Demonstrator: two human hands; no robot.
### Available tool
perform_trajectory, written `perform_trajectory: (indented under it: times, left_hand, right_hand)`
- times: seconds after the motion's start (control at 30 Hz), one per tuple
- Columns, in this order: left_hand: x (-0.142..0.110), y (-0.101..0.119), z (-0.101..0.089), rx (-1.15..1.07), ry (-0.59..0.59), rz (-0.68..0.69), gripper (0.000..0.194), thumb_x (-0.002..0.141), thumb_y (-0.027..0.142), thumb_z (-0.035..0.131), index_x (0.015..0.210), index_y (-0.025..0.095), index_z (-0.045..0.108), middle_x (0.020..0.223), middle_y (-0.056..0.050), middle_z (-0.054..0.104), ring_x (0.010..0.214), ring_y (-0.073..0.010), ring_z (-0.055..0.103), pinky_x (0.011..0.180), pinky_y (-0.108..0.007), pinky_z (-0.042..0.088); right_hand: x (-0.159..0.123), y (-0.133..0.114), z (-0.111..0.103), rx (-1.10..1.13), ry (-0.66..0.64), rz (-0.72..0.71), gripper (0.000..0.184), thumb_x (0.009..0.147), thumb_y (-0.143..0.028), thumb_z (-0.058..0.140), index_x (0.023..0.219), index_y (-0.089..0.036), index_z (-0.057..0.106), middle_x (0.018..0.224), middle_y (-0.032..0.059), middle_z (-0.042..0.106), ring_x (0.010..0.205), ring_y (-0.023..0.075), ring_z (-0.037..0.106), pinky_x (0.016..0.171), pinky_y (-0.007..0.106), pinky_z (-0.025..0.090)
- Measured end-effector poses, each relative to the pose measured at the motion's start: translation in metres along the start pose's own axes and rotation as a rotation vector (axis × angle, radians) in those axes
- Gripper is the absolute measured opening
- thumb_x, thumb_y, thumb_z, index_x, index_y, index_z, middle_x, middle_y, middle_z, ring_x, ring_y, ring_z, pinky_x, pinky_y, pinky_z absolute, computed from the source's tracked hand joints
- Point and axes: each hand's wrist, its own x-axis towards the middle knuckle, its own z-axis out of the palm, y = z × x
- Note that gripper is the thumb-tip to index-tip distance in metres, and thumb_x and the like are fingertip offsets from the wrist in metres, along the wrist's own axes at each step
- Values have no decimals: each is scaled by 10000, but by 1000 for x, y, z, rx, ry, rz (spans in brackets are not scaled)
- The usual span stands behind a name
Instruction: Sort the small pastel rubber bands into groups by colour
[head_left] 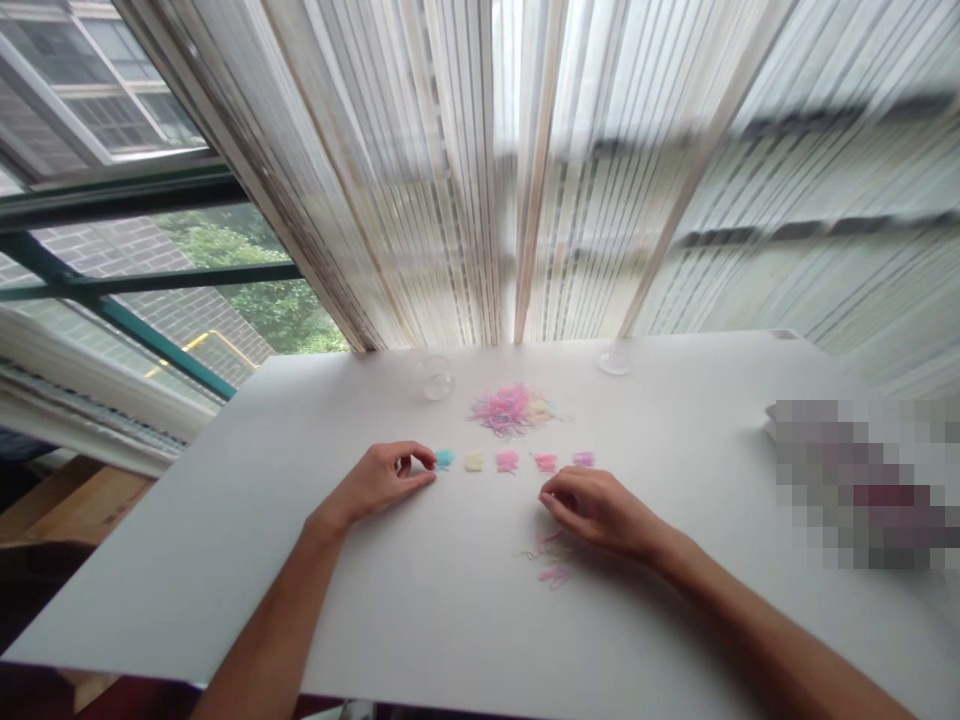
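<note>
From here I see a smooth white table point(247, 560) with a loose heap of thin pink, purple and yellow strands point(511, 409). Left of the heap sit clear round containers point(439, 386); to its right, a clear round dish point(615, 362). Just nearer than the heap runs a row of small clusters: turquoise point(445, 459), pale yellow point(474, 462), pink point(508, 461), coral-pink point(546, 463), purple point(583, 459). Nearer still are scattered pink and yellowish strands point(554, 577). Well right of the heap is a pixelated object point(847, 480), unreadable.

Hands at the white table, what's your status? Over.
Left hand open, fingertips at small turquoise strand bundle. Right hand curled, grip unclear, partly over loose pink and pale strands. Multicoloured strand pile beyond the bundle row.
</note>
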Motion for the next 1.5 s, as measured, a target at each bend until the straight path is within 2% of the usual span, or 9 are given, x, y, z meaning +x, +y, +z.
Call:
perform_trajectory:
  times: [0.37, 0.77, 0.97, 1.5]
  left_hand:
    - [2, -1, 1, 20, 49, -1, 289, 790, 450, 715, 886, 180, 753, 596, 35, 519, 557, -115, 383, 535, -218, 347]
    - [3, -7, 3, 50, 74, 7, 292, 819, 462, 710, 878, 181, 759, 660, 12, 594, 590, -120, 405, 557, -223, 361]
    - [3, -10, 2, 50, 38, -14, 325, 799, 483, 726, 893, 174, 751, 643, 21, 582, 566, -113, 406, 523, -212, 343]
    - [5, -12, 12, 106, 106, 61, 299, 838, 488, 704, 839, 189, 708, 682, 23, 618, 583, -114, 464, 550, -220, 398]
  right_hand:
    - [-1, 1, -1, -20, -11, -13, 239, 972, -255, 493, 828, -179, 668, 691, 25, 619, 604, 133, 522, 607, 250, 407]
    - [-1, 1, 0, -6, -3, -12, 230, 961, -248, 503, 810, -178, 661, 674, 16, 600, 598, 128, 509, 603, 246, 392]
    - [-1, 1, 0, -13, 1, -21, 210, 952, -228, 509, 809, -180, 655, 669, 9, 596, 596, 125, 504, 597, 239, 380]
    - [-2, 1, -1, -10, -7, -39, 204, 945, -216, 506, 799, -181, 644, 668, 13, 595, 608, 129, 502, 602, 239, 371]
